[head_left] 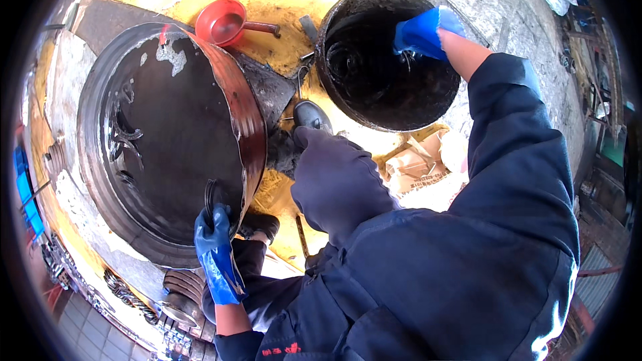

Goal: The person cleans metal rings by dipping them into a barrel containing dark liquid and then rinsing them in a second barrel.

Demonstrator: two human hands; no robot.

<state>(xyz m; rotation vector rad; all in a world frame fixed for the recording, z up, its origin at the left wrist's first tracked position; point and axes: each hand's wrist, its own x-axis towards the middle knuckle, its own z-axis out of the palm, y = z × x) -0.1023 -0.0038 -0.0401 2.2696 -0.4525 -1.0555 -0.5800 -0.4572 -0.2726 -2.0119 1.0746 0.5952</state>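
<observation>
My left hand [212,227], in a blue rubber glove, is closed around a few thin dark curved pieces that look like rings [211,195]. It is at the near right rim of a wide cut-down metal drum [249,110], which holds dark liquid. Several similar curved pieces [126,135] stick out of the liquid along the drum's left side. My right hand [418,33], also blue-gloved, reaches down into a black-coated round bucket [384,120]. Its fingers are lost in the dark interior, so whatever it touches there is hidden.
A red plastic dipper [221,23] with a handle lies beyond the two containers. Between them is my dark shoe [311,115]. Crumpled brown paper packaging [418,167] lies below the bucket. Stacked ribbed metal parts [184,294] stand at the lower left.
</observation>
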